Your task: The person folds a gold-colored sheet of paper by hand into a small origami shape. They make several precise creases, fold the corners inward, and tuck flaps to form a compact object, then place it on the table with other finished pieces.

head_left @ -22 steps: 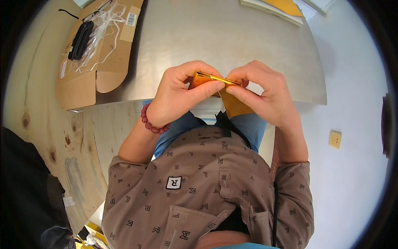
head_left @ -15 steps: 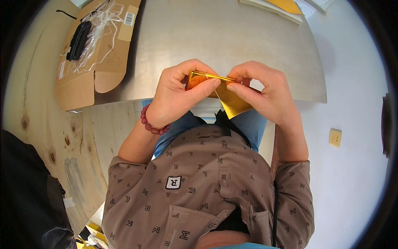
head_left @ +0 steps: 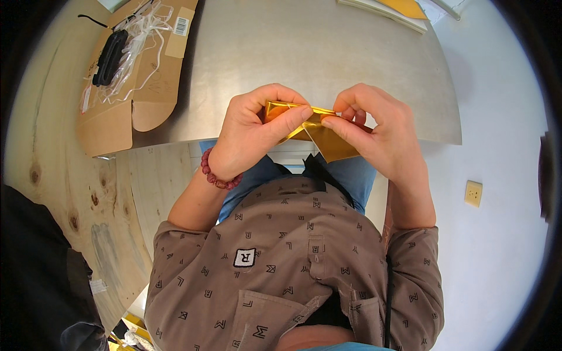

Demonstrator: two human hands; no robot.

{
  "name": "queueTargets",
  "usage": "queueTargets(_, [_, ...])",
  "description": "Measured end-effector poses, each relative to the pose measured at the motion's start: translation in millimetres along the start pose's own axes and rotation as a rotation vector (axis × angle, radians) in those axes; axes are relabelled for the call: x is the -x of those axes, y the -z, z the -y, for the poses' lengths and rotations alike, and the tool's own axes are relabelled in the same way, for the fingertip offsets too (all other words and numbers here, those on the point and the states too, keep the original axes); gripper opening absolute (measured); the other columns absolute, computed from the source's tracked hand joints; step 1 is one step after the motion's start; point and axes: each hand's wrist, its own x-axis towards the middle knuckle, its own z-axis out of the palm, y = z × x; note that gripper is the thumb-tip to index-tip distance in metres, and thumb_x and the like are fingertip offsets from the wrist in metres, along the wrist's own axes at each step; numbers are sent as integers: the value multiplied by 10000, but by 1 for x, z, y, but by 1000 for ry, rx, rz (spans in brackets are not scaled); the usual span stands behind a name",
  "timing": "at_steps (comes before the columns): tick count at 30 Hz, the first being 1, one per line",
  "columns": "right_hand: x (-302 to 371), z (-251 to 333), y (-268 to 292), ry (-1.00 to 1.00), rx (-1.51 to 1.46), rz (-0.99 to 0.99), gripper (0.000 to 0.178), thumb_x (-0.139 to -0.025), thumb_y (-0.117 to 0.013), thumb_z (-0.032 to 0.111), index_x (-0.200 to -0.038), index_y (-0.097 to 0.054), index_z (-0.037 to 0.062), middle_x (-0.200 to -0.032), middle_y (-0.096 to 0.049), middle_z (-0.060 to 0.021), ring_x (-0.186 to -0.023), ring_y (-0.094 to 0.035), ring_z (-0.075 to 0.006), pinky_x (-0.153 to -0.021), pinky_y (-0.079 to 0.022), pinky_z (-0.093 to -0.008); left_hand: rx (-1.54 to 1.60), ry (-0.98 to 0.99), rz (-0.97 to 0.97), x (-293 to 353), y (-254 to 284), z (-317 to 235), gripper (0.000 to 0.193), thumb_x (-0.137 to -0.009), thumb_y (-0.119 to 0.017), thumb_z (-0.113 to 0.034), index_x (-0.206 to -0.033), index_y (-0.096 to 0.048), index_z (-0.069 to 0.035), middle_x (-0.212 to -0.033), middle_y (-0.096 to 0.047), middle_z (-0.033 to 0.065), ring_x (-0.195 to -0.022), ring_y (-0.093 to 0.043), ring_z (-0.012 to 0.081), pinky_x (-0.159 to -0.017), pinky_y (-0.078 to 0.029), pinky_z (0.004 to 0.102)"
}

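Note:
A folded sheet of shiny gold foil paper point(head_left: 331, 143) is held between my two hands, just over the near edge of the metal table. My left hand point(head_left: 257, 120), with a dark red bead bracelet at the wrist, pinches the folded upper edge between thumb and fingers. At the other end, my right hand point(head_left: 377, 126) pinches the paper with its thumb below and curled fingers above. A pointed flap of the sheet hangs down between the hands. The fingers cover parts of the fold.
On the left of the metal table point(head_left: 281, 52) lies an open cardboard box point(head_left: 155, 88) with clear plastic strips point(head_left: 143, 44) and a black case point(head_left: 111, 58). A stack of white sheets with gold paper point(head_left: 401, 8) rests at the far right. A socket point(head_left: 473, 193) is on the right wall.
My right fingers have lifted slightly and curled, moving a little right along the fold. The hanging flap has shifted up and right. The left hand keeps its pinch.

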Motion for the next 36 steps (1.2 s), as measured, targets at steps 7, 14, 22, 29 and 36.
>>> queueTargets(7, [1, -1, 0, 65, 42, -22, 173, -834, -842, 114, -916, -697, 70, -803, -666, -33, -715, -586, -180, -626, -476, -314, -35, 16, 9, 4, 2, -2, 96, -996, -754, -91, -1036, -733, -7, -893, -732, 5, -810, -659, 42, -717, -546, 199])
queueTargets(14, [-3, -5, -7, 257, 83, -36, 149, -863, -813, 163, -980, -734, 117, -851, -705, -34, -803, -624, -251, -748, -503, -363, -8, -64, 1, 7, -4, 4, 74, -1013, -741, -92, -1016, -719, -22, -849, -701, -26, -727, -595, 11, -621, -467, 177])
queueTargets(22, [-4, -6, -6, 137, -87, 110, 104, -882, -795, 143, -965, -746, 107, -830, -710, -24, -797, -611, -239, -750, -499, -350, -85, -111, 9, 9, -3, 8, 61, -1015, -737, -73, -1000, -718, -17, -856, -698, -32, -741, -579, -1, -619, -450, 168])
queueTargets(29, [-6, -7, -7, 136, -119, 118, 88, -891, -780, 117, -971, -751, 94, -845, -711, -43, -808, -617, -235, -743, -501, -346, -105, -133, -23, 12, -1, 7, 74, -1018, -736, -81, -983, -715, -19, -853, -691, -31, -734, -579, 2, -626, -456, 165])
queueTargets(36, [-12, -6, -9, 245, -40, 64, 80, -897, -769, 113, -971, -748, 90, -833, -699, -33, -808, -594, -240, -740, -488, -351, -30, -91, -55, 13, -4, 6, 101, -1003, -761, -105, -986, -718, -15, -855, -697, -26, -760, -586, 7, -649, -466, 174])
